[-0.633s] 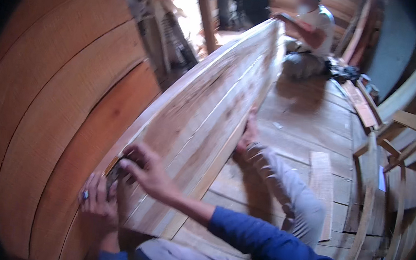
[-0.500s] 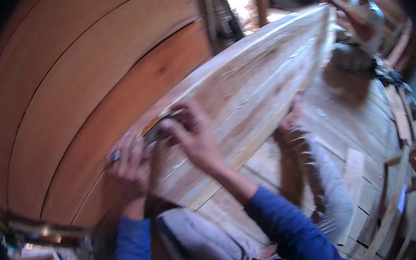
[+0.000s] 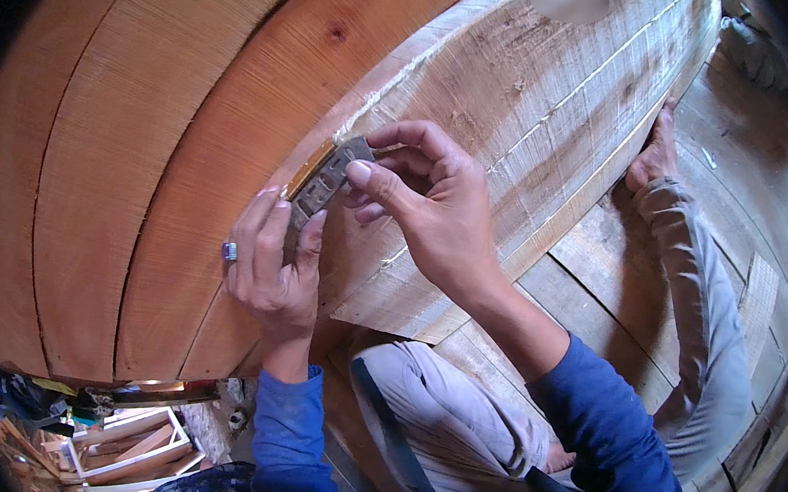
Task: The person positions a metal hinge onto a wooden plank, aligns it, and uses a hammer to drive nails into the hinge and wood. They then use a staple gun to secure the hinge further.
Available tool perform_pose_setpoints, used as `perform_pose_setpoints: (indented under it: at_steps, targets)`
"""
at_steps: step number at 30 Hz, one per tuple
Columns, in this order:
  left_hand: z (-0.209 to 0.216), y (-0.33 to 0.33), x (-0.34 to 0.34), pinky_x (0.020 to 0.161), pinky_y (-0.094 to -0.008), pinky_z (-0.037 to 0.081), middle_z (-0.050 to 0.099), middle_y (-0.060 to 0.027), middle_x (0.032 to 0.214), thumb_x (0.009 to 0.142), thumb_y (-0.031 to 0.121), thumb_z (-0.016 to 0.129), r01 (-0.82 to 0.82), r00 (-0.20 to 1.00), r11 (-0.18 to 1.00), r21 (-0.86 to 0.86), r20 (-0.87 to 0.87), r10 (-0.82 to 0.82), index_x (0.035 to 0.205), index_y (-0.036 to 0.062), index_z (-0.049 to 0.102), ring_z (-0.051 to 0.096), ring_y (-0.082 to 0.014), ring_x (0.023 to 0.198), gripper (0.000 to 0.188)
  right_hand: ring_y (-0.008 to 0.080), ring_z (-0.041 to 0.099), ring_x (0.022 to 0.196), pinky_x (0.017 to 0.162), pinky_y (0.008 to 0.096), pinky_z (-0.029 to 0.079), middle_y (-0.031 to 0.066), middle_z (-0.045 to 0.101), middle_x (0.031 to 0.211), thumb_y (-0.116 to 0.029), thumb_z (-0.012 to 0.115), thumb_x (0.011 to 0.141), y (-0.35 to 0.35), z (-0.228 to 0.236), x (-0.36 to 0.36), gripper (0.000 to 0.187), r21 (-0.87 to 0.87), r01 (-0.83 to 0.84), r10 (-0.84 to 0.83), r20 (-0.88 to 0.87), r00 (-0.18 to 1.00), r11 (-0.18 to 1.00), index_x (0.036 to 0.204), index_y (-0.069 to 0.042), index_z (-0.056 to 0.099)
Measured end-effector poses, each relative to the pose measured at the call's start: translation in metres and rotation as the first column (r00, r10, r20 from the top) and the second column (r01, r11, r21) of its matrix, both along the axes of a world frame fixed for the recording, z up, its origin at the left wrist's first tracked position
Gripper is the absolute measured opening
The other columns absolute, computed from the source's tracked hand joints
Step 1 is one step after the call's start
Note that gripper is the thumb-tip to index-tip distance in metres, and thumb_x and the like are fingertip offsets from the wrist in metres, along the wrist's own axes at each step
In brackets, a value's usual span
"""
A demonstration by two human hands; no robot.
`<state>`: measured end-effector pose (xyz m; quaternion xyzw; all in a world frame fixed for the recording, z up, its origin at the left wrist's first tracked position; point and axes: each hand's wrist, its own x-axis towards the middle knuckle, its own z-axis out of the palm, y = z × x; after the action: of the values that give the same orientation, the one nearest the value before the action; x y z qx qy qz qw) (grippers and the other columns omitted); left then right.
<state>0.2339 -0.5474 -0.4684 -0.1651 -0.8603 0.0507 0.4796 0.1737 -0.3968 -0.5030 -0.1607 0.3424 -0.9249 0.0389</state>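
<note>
Both my hands grip a short dark grey bar (image 3: pixel 332 182) with cut slots on its face and an amber strip (image 3: pixel 310 171) along its far side. My left hand (image 3: pixel 273 252), a ring on one finger, holds the lower end between thumb and fingers. My right hand (image 3: pixel 440 203) pinches the upper end with the thumb on its face. The bar rests against the edge of a long pale panel of joined wooden planks (image 3: pixel 510 97). A whitish, rough bead (image 3: pixel 391 89) runs along that edge beyond the bar. My fingertips hide part of the bar.
Curved reddish-brown planks (image 3: pixel 208 127) rise on the left. My bare foot (image 3: pixel 653 158) touches the panel's right edge, and my bent leg (image 3: pixel 438 390) lies below. A white frame (image 3: pixel 137 448) with wood pieces sits lower left, on a cluttered patch. Floorboards (image 3: pixel 585 310) spread right.
The view has swung downward and closer, so the person at the far end is no longer plainly seen. Both hands stay on the bar, which shows more sharply.
</note>
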Motion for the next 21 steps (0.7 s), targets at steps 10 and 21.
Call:
perform_pose_setpoints:
  at_steps: [10,21]
  targets:
    - [-0.008,-0.002,-0.002,0.083,-0.0363,0.050,0.064,-0.0168,0.107,0.081,0.009,0.072,0.080,0.996,0.988,0.135,0.026,-0.084,0.103,0.0011,0.060,0.062,-0.0275,0.097,0.026,0.0112,0.063,0.068,0.059,0.0242,0.051,0.0096,0.067,0.078,-0.002,0.065,0.079,0.001,-0.002,-0.002,0.017,-0.055,-0.027,0.030,0.062,0.998,0.998,0.091,0.010,0.061]
    - [-0.006,-0.003,-0.001,0.080,-0.0347,0.052,0.065,-0.0183,0.104,0.081,0.006,0.071,0.088,0.996,0.993,0.077,0.001,-0.089,0.103,-0.0005,0.061,0.065,-0.0277,0.093,0.024,0.0317,0.061,0.072,0.065,0.0403,0.050,0.0150,0.059,0.074,-0.005,0.067,0.073,0.002,-0.013,-0.012,0.013,0.138,0.785,-0.507,-0.693,0.512,0.604,0.084,-0.002,0.060]
